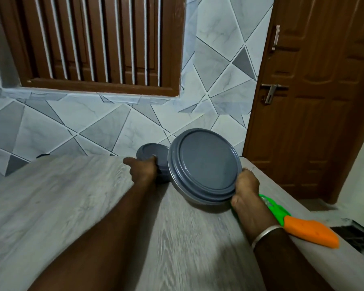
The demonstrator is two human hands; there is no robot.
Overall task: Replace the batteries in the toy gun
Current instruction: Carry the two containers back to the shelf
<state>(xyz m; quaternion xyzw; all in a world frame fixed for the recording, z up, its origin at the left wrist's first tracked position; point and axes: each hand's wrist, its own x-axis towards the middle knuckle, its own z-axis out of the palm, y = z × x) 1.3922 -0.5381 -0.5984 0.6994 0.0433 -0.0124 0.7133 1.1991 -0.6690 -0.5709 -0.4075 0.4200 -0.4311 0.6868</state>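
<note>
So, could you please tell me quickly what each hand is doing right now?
Left hand: closed on the small grey lid.
Right hand: closed on the rim of the tilted large container.

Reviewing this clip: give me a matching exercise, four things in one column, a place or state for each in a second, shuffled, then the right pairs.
Things:
1. big lid
2. small container
3. toy gun
4. bangle

Places or states:
A. lying at the table's right edge
B. tilted, gripped at its lower right rim by the right hand
C. on the right wrist
D. under the left hand, by the wall

Pairs: 1-B, 2-D, 3-A, 4-C
</note>
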